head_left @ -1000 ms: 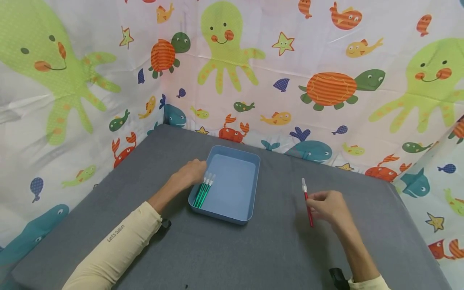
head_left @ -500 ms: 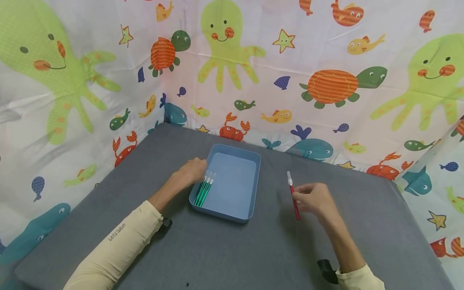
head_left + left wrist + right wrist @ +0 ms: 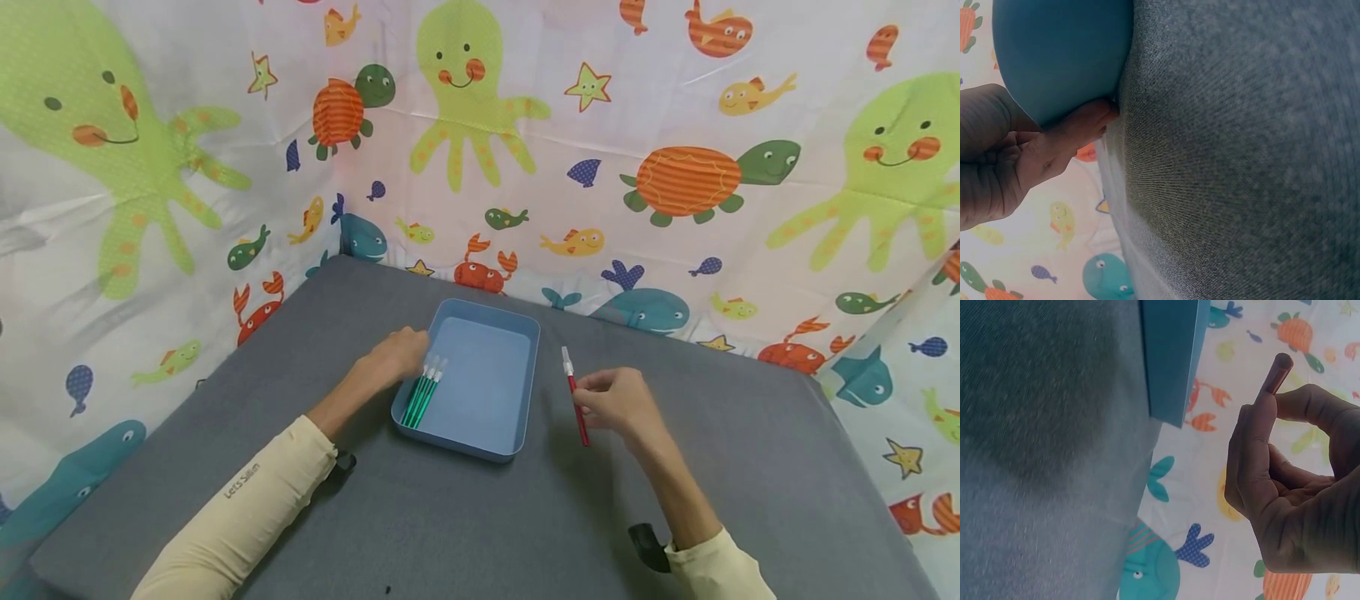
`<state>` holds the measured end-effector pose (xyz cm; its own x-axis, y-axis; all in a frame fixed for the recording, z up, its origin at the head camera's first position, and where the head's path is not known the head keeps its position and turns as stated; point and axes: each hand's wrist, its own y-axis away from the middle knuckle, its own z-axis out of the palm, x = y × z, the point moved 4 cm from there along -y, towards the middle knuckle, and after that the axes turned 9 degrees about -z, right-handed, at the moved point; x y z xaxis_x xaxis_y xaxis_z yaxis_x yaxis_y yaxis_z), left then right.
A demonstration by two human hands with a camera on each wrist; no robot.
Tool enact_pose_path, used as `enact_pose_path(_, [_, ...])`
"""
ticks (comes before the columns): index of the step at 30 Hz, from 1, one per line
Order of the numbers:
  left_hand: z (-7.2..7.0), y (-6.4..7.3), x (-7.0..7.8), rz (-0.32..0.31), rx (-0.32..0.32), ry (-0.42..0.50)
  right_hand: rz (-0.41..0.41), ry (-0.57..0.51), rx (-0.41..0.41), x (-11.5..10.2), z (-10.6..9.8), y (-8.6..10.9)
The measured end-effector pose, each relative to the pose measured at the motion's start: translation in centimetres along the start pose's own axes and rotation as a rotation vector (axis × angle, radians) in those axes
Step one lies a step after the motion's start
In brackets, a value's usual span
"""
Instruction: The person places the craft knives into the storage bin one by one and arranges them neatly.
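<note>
A light-blue rectangular tray (image 3: pixel 480 375) lies on the grey cloth in the head view. My left hand (image 3: pixel 401 352) grips its left wall; in the left wrist view, thumb and fingers pinch the tray wall (image 3: pixel 1063 56). Several slim green pen-like sticks (image 3: pixel 422 400) with silvery collars and clear tips lie side by side along the tray's left side. To the right of the tray, my right hand (image 3: pixel 617 402) holds a slim red pen-like stick (image 3: pixel 581 417), pale tip up, above the cloth. Its blunt lower end (image 3: pixel 1277 372) shows in the right wrist view, pinched between thumb and fingers.
The grey cloth-covered table (image 3: pixel 480 533) reaches back to a hanging curtain (image 3: pixel 510 208) printed with sea animals on several sides. A dark wrist device (image 3: pixel 648 547) sits near the right sleeve.
My right hand has moved left and slightly away from me, bringing the red pen-like stick closer to the tray. The left hand stays at the tray's wall.
</note>
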<state>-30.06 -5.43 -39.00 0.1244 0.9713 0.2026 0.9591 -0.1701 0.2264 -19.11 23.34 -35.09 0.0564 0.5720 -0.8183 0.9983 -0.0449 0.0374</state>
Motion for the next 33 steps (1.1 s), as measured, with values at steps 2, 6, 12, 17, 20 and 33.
enact_pose_path(2, [0.0, 0.0, 0.0, 0.001, -0.001, 0.0, -0.008, -0.002, -0.001, -0.2, 0.3, 0.0])
enact_pose_path(6, [-0.1, 0.1, 0.1, -0.003, -0.008, -0.001, -0.016, -0.011, -0.005, -0.7, 1.2, -0.2])
enact_pose_path(12, [-0.2, 0.2, 0.2, 0.001, -0.003, -0.011, -0.024, -0.052, -0.018, -1.5, 2.8, -0.5])
enact_pose_path(17, [-0.1, 0.3, 0.2, 0.006, 0.001, -0.021, -0.021, -0.072, -0.039, -1.9, 4.2, -0.9])
enact_pose_path(20, [0.0, 0.2, 0.2, 0.009, 0.004, -0.022, -0.006, -0.09, -0.051, -2.0, 5.0, -1.2])
enact_pose_path(33, [0.1, -0.3, 0.1, 0.023, 0.028, -0.033, 0.002, -0.187, -0.091, -2.8, 8.1, -2.5])
